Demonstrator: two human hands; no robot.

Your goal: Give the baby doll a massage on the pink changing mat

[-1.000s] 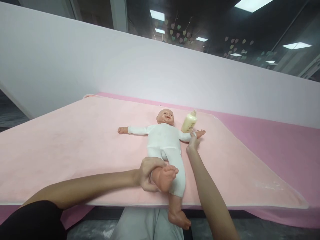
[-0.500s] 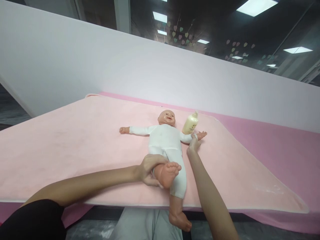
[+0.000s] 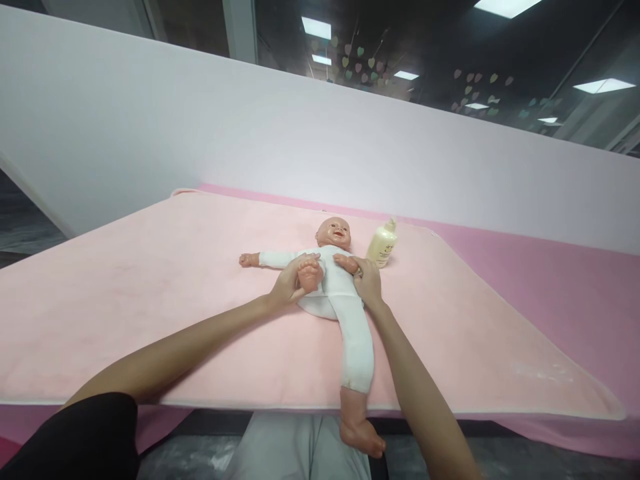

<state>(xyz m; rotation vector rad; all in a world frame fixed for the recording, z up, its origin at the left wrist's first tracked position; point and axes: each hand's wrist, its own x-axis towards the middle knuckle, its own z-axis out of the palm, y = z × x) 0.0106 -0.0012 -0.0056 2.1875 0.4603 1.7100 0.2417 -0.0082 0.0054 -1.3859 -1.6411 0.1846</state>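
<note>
A baby doll (image 3: pixel 345 293) in a white cloth body lies on its back, its head toward the far wall. My left hand (image 3: pixel 287 283) is closed around one lower leg, whose bare foot is lifted up over the doll's belly. My right hand (image 3: pixel 369 280) grips the doll's forearm on the right side, folded in across the chest. The doll's other arm stretches out to the left, and its other leg hangs over the near edge. Just beyond my right hand stands a pale yellow pump bottle (image 3: pixel 383 245).
A light pink mat (image 3: pixel 150 287) covers the table, with a darker pink cover (image 3: pixel 540 273) showing at the right and back. Behind it rises a white partition (image 3: pixel 250 133) with dark glass above. My legs are under the near edge.
My left hand has pushed the doll's foot up and away from me toward its belly. My right hand has brought the doll's arm from the side inward over its chest.
</note>
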